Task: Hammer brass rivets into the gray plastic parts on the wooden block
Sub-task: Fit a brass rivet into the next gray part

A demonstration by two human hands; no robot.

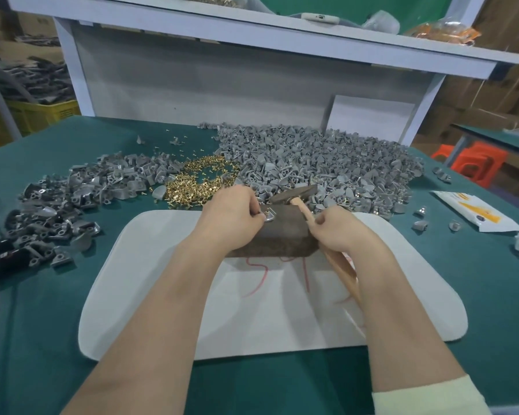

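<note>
While the left hand [232, 215] pinches a small gray plastic part [268, 216] on the dark wooden block [277, 235], the right hand [339, 229] grips the wooden-handled hammer [294, 195] just beside it.

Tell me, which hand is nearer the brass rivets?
Left. The left hand sits at the near edge of the brass rivets; the right hand, gripping the hammer handle, is farther off to the right.

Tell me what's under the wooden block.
The wooden block rests on a white mat on the green table; red lines meet its near edge, whatever lies beneath is hidden.
</note>
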